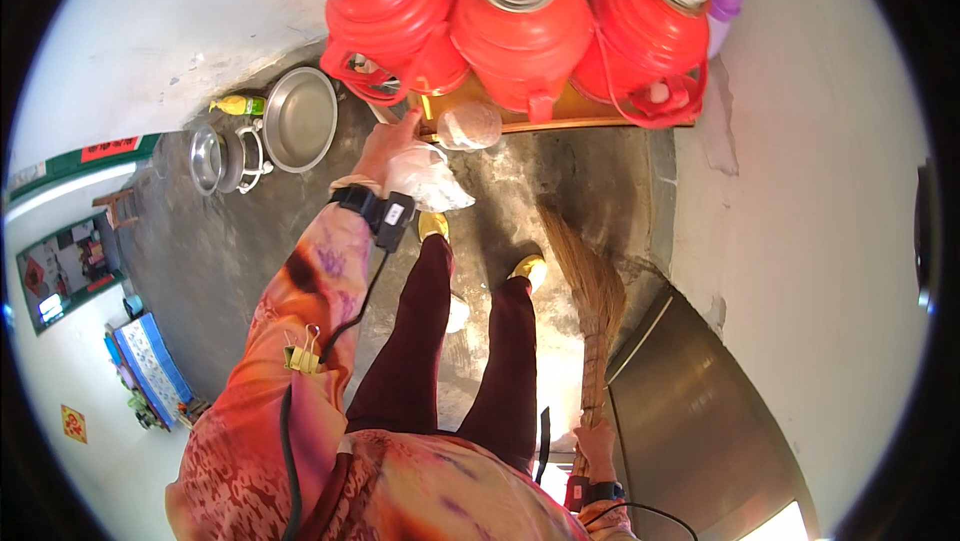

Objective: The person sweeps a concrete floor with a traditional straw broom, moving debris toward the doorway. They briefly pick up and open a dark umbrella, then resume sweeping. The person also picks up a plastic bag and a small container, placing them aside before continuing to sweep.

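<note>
My left hand (385, 145) reaches to the front left corner of a wooden tabletop (525, 123). A crumpled white plastic bag (429, 179) hangs from its palm side, and the bag hides some of the fingers. The index finger points at the table edge, near a thin yellow strip (427, 105). Just right of the fingers, a translucent rounded plastic container (469, 126) sits at that edge. Low on my right side, my right hand (596, 447) grips the handle of a straw broom (592, 293). The broom's bristles fan out toward the floor beside my right foot.
Several red thermos flasks (523, 30) crowd the tabletop, with a purple-capped bottle (724, 0) behind. Metal basins (300, 120) and a yellow-green pump bottle (238, 105) stand by the left wall. A brown panel (697, 398) rises at right. Something white (457, 313) lies between my legs.
</note>
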The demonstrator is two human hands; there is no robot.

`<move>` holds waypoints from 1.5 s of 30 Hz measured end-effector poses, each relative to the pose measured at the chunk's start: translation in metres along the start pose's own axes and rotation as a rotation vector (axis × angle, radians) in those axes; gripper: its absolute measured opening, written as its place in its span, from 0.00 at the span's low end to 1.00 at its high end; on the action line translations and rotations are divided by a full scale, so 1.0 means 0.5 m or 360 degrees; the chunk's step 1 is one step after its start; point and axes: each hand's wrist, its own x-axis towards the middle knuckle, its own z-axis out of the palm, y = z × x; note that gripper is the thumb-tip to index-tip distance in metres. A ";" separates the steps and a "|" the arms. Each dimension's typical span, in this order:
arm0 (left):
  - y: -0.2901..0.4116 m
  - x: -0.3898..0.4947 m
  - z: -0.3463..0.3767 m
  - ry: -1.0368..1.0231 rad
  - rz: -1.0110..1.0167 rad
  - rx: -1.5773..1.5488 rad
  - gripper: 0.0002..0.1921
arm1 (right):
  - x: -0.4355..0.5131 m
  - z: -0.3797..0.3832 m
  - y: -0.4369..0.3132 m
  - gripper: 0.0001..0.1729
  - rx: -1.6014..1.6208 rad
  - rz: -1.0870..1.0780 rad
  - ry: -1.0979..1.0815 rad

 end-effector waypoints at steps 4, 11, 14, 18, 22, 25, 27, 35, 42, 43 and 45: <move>0.027 -0.020 -0.014 0.0192 -0.0226 0.0287 0.30 | -0.020 -0.002 -0.056 0.29 -0.0221 0.0014 -0.0014; -0.112 -0.010 -0.046 0.0154 0.0019 0.0315 0.20 | -0.106 -0.078 -0.228 0.26 -0.0135 0.0115 -0.0063; -0.255 -0.044 -0.089 -0.0023 0.0085 0.0243 0.17 | -0.121 -0.090 -0.264 0.27 -0.0027 0.0189 -0.0071; -0.390 -0.097 -0.141 0.0011 0.0319 0.0315 0.13 | -0.114 -0.088 -0.274 0.21 -0.0134 0.0116 -0.0123; -0.382 -0.119 -0.229 0.0097 -0.0060 0.0105 0.19 | -0.116 -0.083 -0.277 0.17 -0.0092 0.0172 -0.0109; -0.331 -0.125 -0.382 0.0270 -0.0423 -0.0276 0.22 | -0.126 -0.071 -0.290 0.18 0.0029 0.0162 -0.0049; -0.307 -0.138 -0.478 0.0345 -0.0367 -0.0396 0.22 | -0.130 -0.056 -0.298 0.17 0.0012 0.0146 -0.0026; -0.300 -0.015 -0.700 0.0621 0.0411 0.0041 0.16 | -0.088 -0.002 -0.270 0.22 -0.0254 0.0134 -0.0025; -0.264 0.153 -0.756 0.0762 0.0669 0.0413 0.21 | -0.139 -0.085 -0.376 0.21 -0.0307 0.0176 -0.0037; -0.261 0.176 -0.756 0.0861 0.0804 0.0407 0.21 | -0.153 -0.100 -0.401 0.19 -0.0363 0.0139 0.0004; -0.256 0.218 -0.762 0.0618 0.0692 0.0212 0.23 | -0.177 -0.120 -0.439 0.17 -0.0337 0.0168 -0.0002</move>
